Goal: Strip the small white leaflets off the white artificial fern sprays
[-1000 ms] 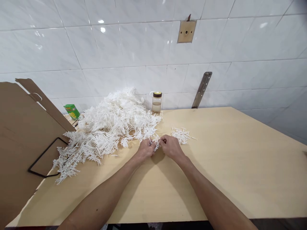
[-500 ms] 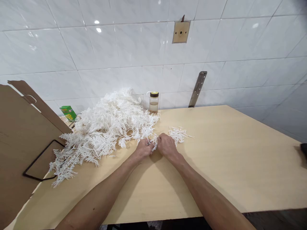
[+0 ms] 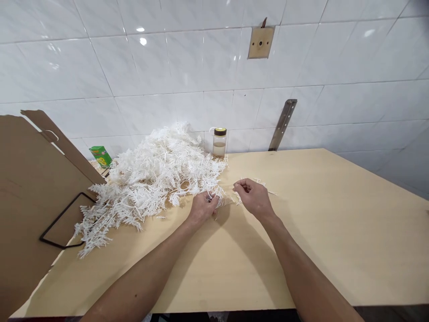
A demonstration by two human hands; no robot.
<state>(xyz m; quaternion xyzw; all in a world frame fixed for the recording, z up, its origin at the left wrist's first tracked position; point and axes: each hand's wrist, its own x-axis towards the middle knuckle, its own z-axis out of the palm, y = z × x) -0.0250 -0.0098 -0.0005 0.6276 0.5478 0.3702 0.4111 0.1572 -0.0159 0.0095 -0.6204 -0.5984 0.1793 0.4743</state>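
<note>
Standing at far left, a cardboard panel point(image 3: 36, 179) borders a heap of white artificial foliage point(image 3: 164, 156) spread on the table point(image 3: 335, 232). The left hand point(image 3: 202, 206) has its grip clamped on a feathery sprig point(image 3: 219, 192); farther right, the right hand point(image 3: 255, 197) pinches its fingertips together over loose snippets point(image 3: 237, 198), any held piece indistinguishable.

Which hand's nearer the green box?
Left. The left hand is in front and to the right of the green box, by the white heap's edge; the right hand is even farther right.
</note>
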